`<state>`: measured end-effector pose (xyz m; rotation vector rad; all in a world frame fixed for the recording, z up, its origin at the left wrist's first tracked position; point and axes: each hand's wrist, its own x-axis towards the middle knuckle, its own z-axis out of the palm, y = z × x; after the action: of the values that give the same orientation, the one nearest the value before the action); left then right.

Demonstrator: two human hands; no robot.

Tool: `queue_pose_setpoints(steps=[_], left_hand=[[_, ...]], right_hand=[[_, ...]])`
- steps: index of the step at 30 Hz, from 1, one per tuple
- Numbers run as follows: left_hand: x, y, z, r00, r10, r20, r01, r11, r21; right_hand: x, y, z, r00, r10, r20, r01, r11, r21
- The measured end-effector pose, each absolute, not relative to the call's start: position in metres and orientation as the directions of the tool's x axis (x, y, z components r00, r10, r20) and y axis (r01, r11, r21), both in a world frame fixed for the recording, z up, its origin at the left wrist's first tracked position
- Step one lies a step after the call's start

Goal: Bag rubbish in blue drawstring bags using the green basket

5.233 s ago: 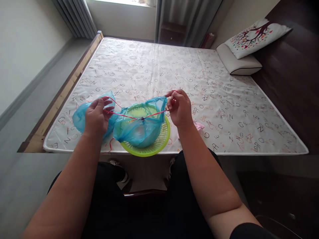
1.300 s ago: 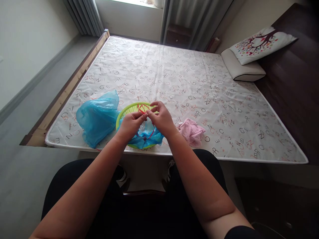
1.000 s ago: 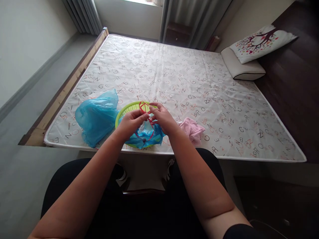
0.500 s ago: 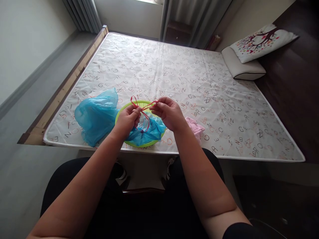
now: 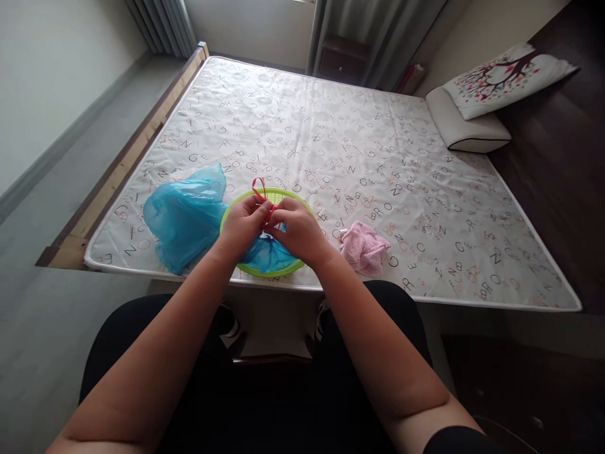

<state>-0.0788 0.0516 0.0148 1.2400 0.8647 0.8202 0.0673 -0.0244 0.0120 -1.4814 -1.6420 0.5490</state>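
A looped red ribbon (image 5: 258,184) rises between my two hands, which meet above a lime-green basket (image 5: 230,210). My left hand (image 5: 244,219) is closed, its thumb and finger pinching the ribbon. My right hand (image 5: 297,227) is closed on the ribbon too, its fingertips against those of the left. Beneath them, crumpled blue plastic (image 5: 268,254) lies in the basket. How the ribbon runs between the fingers is hidden. Left of the basket sits a puffed blue plastic bag (image 5: 185,217).
The basket stands at the near edge of a letter-printed mattress (image 5: 302,126). A pink cloth (image 5: 365,248) lies to the right. At the far right, a tree-print pillow (image 5: 503,79) leans on a beige bolster (image 5: 467,126). A wooden bed rail (image 5: 127,151) runs along the left.
My right hand has moved left and met my left hand. The ribbon, stretched between them before, is now bunched at the fingertips. The pink cloth is more fully uncovered.
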Motion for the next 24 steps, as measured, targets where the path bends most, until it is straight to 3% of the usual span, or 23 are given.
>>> queue_pose_setpoints(steps=[5, 12, 18, 24], left_hand=[[-0.081, 0.051, 0.02, 0.474, 0.878, -0.063, -0.039, 0.092, 0.995], [-0.087, 0.054, 0.022, 0.574, 0.818, 0.027, -0.002, -0.031, 1.0], [-0.09, 0.056, 0.016, 0.579, 0.808, 0.111, 0.088, -0.197, 0.976], [-0.091, 0.059, 0.008, 0.514, 0.83, 0.217, 0.177, -0.35, 0.92]], right_hand=[[0.061, -0.025, 0.011, 0.227, 0.909, 0.349, 0.575, 0.164, -0.802], [0.066, -0.024, 0.002, 0.224, 0.973, 0.061, 0.266, -0.001, -0.964], [0.075, -0.022, -0.003, 0.096, 0.99, -0.099, 0.1, -0.109, -0.989], [0.083, -0.02, -0.001, 0.147, 0.968, -0.206, -0.294, -0.156, -0.943]])
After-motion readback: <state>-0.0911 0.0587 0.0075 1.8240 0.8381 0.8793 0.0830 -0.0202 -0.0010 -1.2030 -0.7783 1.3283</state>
